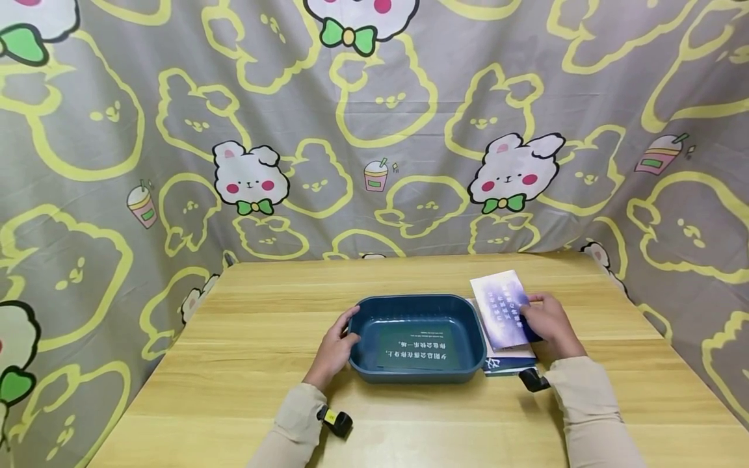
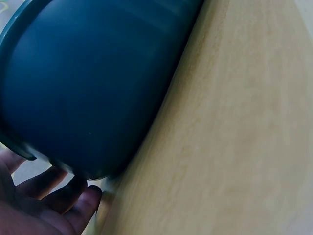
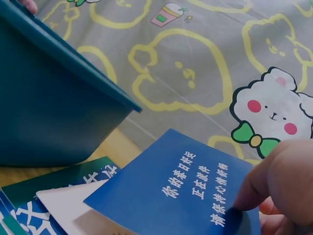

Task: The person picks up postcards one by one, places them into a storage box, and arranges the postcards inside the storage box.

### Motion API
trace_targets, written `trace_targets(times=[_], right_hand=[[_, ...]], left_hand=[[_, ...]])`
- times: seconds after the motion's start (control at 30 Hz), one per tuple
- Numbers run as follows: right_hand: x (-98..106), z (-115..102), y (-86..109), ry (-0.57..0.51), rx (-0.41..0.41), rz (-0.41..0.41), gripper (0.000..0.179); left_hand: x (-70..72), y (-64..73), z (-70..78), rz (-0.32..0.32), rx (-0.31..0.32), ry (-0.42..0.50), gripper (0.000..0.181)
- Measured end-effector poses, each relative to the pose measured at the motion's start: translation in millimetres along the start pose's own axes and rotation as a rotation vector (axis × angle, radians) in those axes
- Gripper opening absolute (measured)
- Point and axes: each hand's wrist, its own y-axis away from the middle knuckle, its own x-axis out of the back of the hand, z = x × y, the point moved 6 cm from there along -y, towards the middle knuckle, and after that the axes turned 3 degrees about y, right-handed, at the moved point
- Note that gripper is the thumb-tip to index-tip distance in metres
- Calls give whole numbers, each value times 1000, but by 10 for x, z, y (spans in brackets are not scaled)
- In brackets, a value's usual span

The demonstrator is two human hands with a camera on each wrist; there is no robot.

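A dark teal rectangular plastic basin (image 1: 418, 377) sits on the table, and a green card (image 1: 412, 346) with white writing lies flat inside it. My left hand (image 1: 335, 348) grips the basin's left end, thumb at the rim; the left wrist view shows its fingers (image 2: 84, 203) against the outer wall. To the right of the basin, my right hand (image 1: 550, 322) pinches a blue card (image 3: 181, 183) with white writing between thumb and fingers. That card is tilted above several other cards (image 1: 509, 365), which overlap on the table beside the basin.
The wooden table (image 1: 246, 338) extends around the basin. A grey curtain (image 1: 404, 247) printed with cartoon animals hangs behind the table and along its sides. Each wrist carries a small black camera (image 1: 338, 422).
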Motion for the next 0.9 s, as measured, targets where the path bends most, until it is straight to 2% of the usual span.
trace_targets(times=[0.07, 0.1, 0.17, 0.4, 0.9], right_hand=[[14, -18, 0, -8, 12, 23, 47], [19, -27, 5, -9, 16, 30, 47], [33, -52, 14, -10, 20, 43, 47], [50, -159, 46, -119, 23, 61, 45], [58, -380, 120, -152, 30, 75, 43]], left_hand=[[0, -45, -100, 6, 3, -1, 57], [-1, -41, -105, 9, 6, -3, 57], [-4, -39, -110, 7, 6, -7, 57], [-1, -48, -111, -4, -2, 10, 56], [-4, -55, -104, -5, 5, 23, 56]])
